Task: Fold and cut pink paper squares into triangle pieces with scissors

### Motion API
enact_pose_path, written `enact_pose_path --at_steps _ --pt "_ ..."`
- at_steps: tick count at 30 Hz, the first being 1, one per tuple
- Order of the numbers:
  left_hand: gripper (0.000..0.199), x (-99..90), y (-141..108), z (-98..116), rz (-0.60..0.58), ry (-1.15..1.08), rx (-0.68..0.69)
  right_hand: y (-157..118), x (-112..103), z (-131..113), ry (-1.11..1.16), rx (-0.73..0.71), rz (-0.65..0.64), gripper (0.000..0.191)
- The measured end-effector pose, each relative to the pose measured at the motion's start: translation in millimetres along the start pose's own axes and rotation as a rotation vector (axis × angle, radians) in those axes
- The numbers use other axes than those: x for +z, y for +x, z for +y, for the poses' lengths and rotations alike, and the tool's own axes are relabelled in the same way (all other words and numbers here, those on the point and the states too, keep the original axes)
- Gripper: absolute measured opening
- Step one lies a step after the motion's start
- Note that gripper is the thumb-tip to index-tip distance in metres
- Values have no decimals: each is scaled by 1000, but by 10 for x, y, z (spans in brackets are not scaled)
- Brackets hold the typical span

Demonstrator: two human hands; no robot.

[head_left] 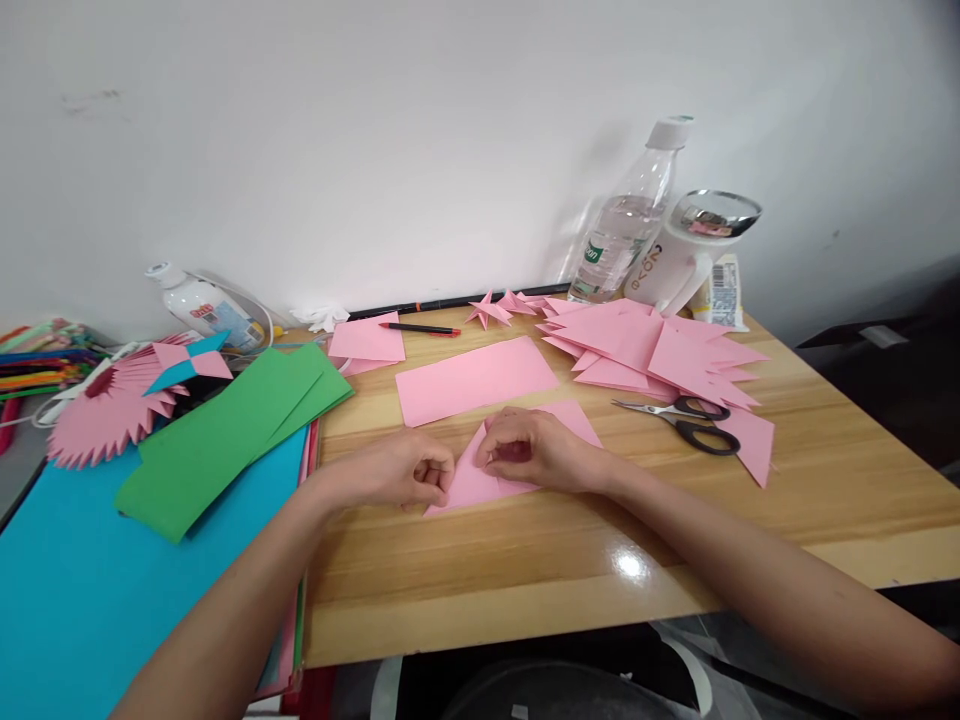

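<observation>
A pink paper sheet point(469, 482) lies on the wooden table point(465, 580), its left part folded over at a slant. At its left edge, my left hand point(420, 470) has its fingers curled in a pinch on the paper. My right hand point(529, 450) rests over the middle of the same sheet, thumb and fingers pinched at the folded part and hiding some of it. Just behind the hands lies a flat pink rectangle point(476, 380). To the right, scissors point(697, 420) with black handles lie slightly open beside a pile of folded pink pieces point(630, 345).
A water bottle point(619, 235) and a white mug point(686, 250) stand at the back right. Green strips point(225, 430) lie over blue sheets point(150, 590) at the left. A black pen point(424, 328) and small pink stars point(491, 310) lie near the wall.
</observation>
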State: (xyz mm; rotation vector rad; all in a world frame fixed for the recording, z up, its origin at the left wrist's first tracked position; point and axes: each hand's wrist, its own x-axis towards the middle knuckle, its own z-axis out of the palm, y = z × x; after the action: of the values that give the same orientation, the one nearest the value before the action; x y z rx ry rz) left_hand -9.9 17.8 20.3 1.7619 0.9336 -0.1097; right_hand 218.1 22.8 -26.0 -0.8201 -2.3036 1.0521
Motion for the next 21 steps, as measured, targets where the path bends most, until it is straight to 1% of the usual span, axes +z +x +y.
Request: enact_pose_path --at_steps 4,9,14,21 --pt "6 8 8 -8 22 50 21 -3 -5 3 11 -1 -4 10" --pt "6 -6 11 -28 36 122 87 -2 -6 -1 6 6 -6 10" --pt "5 -27 7 -55 5 108 135 -5 -12 -14 14 25 -15 9" --pt "4 -48 1 -52 -27 72 133 -2 -15 -15 10 26 -20 9"
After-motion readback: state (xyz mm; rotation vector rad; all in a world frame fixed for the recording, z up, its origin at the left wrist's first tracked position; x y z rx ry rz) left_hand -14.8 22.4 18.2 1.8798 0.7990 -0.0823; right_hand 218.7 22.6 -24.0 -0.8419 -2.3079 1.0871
